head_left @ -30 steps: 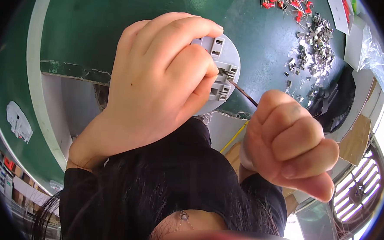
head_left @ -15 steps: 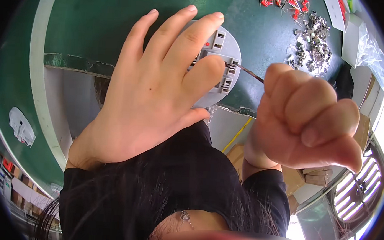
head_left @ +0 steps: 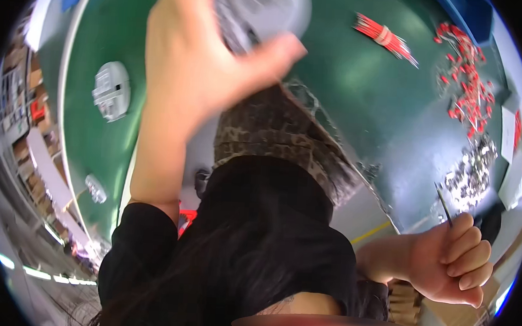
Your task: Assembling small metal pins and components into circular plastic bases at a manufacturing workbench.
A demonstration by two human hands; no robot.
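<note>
My left hand (head_left: 180, 64) is raised at the upper middle, smeared by motion, with its fingertips beyond the upper edge. A round grey plastic housing (head_left: 278, 10) lies between its fingers and outstretched thumb, gripped as far as I can make out. At the lower right, my right hand (head_left: 459, 262) is closed in a fist around a thin dark metal rod-like tool (head_left: 443, 203). The rod's tip points up and away, near a pile of small shiny metal clips (head_left: 473, 174). The tool's handle is hidden in my fist.
On the green table (head_left: 358, 109) lie a banded bundle of red wires (head_left: 385, 38) and a heap of loose red-tipped leads (head_left: 469, 79). A blue bin (head_left: 472, 17) stands far right. Another grey housing (head_left: 112, 90) sits on the left green surface.
The view has swung left. My left hand has risen away from me along with the grey housing. My right hand has drawn off to the right, taking the tool tip away from the housing.
</note>
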